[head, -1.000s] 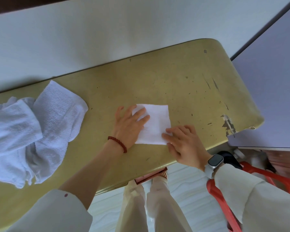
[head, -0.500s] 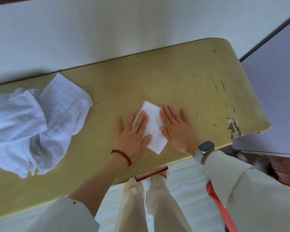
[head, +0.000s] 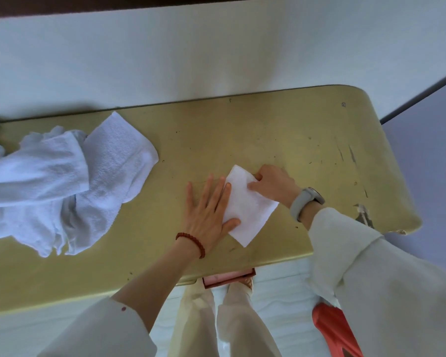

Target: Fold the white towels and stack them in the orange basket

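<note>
On the scuffed olive-yellow worktop (head: 268, 130), the left hand (head: 207, 210) lies spread flat on the small folded white towel (head: 247, 210) while the right hand (head: 276, 185) pinches its two-o'clock edge, crumpled white terry towels (head: 62, 181) heaped at nine o'clock.

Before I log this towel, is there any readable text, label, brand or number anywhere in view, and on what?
None can be read.
Folded towel: plain white, no tag showing.
Towel pile: no label visible.
Watch: its face is turned away, nothing legible.
Table: only scratches and chipped paint.
Red item under the table edge: no print that can be made out.
</note>
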`<control>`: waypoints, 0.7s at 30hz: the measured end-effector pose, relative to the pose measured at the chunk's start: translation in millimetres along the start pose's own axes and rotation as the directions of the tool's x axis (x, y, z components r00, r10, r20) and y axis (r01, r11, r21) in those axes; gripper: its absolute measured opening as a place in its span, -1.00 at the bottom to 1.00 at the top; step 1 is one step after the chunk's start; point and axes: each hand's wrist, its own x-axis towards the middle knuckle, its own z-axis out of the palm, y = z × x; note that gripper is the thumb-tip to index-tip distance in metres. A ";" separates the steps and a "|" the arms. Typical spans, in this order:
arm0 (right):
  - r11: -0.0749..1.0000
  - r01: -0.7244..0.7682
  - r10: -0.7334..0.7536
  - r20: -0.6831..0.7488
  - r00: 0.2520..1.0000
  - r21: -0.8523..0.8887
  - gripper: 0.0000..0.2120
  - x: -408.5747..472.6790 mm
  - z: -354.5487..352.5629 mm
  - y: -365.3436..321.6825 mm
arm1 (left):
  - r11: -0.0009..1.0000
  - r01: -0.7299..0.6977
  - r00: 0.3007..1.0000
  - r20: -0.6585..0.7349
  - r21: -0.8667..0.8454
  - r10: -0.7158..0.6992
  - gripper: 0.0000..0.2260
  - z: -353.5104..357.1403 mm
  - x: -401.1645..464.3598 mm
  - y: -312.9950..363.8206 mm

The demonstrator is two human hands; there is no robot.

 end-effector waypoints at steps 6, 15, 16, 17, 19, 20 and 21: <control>0.964 0.160 -0.151 -0.057 0.987 0.213 -0.90 -13.4 -4.4 2.0 | 0.989 0.147 0.988 0.056 -0.029 -0.145 -0.30 -4.4 -3.9 5.3; 0.850 0.520 -0.501 -0.185 0.845 0.076 -0.96 -56.6 -18.1 -13.4 | 0.819 0.506 0.856 0.042 -0.269 -0.515 -0.24 -22.1 -17.9 19.0; 0.835 0.549 -0.533 -0.192 0.824 0.035 -0.98 -65.1 -20.4 -17.6 | 0.772 0.519 0.833 0.014 -0.368 -0.554 -0.25 -28.6 -23.5 18.4; 0.822 0.570 -0.562 -0.183 0.807 -0.011 -0.92 -74.1 -22.1 -23.8 | 0.723 0.505 0.810 -0.031 -0.472 -0.586 -0.28 -36.5 -30.6 16.1; 0.793 0.597 -0.608 -0.118 0.785 -0.121 -0.84 -92.8 -22.4 -41.4 | 0.537 0.449 0.743 -0.036 -0.714 -0.669 -0.35 -55.9 -47.7 6.2; 0.773 0.610 -0.629 -0.090 0.772 -0.173 -0.83 -103.9 -20.3 -53.2 | 0.376 0.423 0.720 0.054 -0.825 -0.692 -0.36 -67.2 -58.6 -1.5; 0.751 0.625 -0.650 -0.067 0.757 -0.214 -0.83 -116.4 -16.2 -66.5 | 0.185 0.407 0.718 0.188 -0.894 -0.670 -0.35 -77.3 -71.9 -10.6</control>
